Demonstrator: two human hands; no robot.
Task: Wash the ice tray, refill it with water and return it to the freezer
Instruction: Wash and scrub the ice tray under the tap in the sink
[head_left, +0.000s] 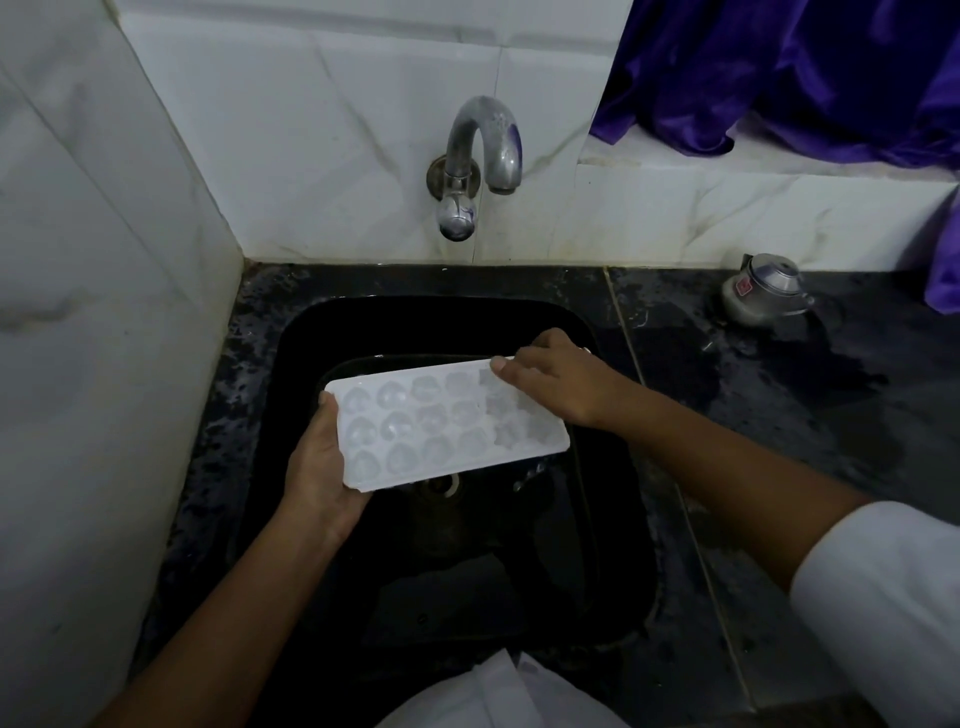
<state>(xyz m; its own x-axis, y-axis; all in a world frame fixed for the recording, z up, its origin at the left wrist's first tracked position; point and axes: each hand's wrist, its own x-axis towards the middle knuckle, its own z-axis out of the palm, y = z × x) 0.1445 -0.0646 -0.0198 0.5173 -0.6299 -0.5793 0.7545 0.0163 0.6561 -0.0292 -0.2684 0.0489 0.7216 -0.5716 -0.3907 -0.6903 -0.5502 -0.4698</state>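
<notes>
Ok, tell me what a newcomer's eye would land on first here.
The white ice tray, bright against the black sink, held over it at its ends by the left hand and right hand. Next, the curved metal tap on the tiled wall above, and the purple cloth at upper right.

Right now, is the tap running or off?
Off: no stream falls from the tap toward the ice tray held over the sink.

tray over sink | tap behind (kettle right)
</notes>
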